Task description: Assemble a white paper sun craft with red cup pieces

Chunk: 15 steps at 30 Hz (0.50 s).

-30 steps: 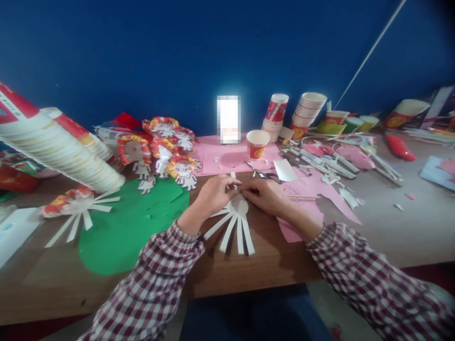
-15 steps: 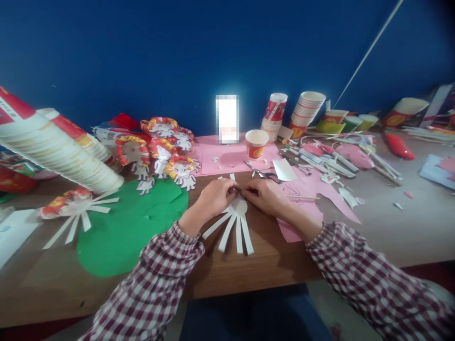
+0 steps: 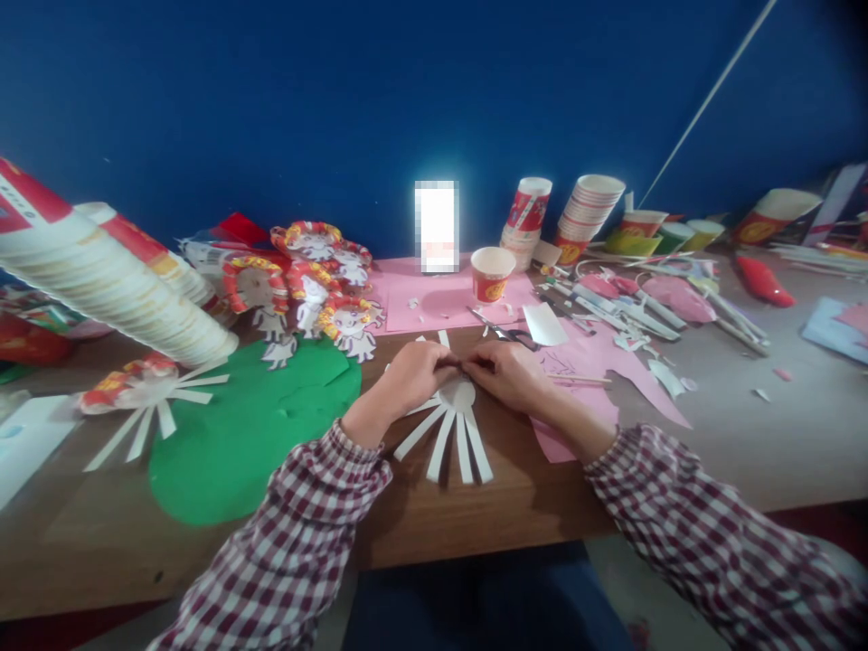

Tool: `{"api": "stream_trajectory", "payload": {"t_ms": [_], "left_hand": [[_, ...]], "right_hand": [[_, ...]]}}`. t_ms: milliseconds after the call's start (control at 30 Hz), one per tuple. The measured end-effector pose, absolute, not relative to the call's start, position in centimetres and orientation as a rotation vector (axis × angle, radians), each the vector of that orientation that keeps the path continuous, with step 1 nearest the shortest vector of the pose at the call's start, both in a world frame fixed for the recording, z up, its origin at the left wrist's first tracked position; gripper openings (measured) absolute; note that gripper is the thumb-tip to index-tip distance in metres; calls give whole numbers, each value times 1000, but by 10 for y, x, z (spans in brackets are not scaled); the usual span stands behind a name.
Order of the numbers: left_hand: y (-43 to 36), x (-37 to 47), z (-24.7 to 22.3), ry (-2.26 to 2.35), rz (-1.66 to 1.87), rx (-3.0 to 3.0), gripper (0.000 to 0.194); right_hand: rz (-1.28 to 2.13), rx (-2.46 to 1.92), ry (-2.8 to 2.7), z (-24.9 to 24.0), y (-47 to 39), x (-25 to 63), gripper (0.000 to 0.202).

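Note:
A cut paper cup (image 3: pixel 457 395) lies flat on the wooden table, its white strips fanned out around a round base. Both hands pinch its far side, fingertips nearly touching. My left hand (image 3: pixel 415 378) comes in from the left with fingers closed on a strip. From the right, my right hand (image 3: pixel 505 372) pinches at the same spot. The strip parts between the fingertips are mostly hidden. Just beyond my right hand are scissors (image 3: pixel 505 333) and a white paper piece (image 3: pixel 544 325).
Green paper (image 3: pixel 250 452) and another fanned cup (image 3: pixel 153 393) lie left, below tilted cup stacks (image 3: pixel 136 289). Finished lion-like figures (image 3: pixel 312 289) stand behind. Pink paper (image 3: pixel 576 425), pens (image 3: pixel 624 307) and a single cup (image 3: pixel 493 275) are right and back.
The fanned cup has turned slightly, its near strips shifting to the right. Both hands stay pinched at its far side.

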<state>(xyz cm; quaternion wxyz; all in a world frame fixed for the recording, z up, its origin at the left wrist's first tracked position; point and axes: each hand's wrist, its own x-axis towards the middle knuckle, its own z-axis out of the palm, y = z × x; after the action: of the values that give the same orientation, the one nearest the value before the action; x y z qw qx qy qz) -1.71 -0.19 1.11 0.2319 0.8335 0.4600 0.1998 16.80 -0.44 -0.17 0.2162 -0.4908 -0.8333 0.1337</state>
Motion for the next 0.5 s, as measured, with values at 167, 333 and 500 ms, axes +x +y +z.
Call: {"api": "stream_trajectory", "payload": {"t_ms": [167,333,500], "left_hand": [[2,-22,11,1184,581,2382,21],[3,-21,7,1220,550,2434,19],[1,-17,6,1293,514,2439,18]], "right_hand": [[332,-1325,-2354,-2,-4,169,17],[323,-1317,-2398,0,-4,169,19],[320,-1327,-2387,-1,-4,168,18]]}}
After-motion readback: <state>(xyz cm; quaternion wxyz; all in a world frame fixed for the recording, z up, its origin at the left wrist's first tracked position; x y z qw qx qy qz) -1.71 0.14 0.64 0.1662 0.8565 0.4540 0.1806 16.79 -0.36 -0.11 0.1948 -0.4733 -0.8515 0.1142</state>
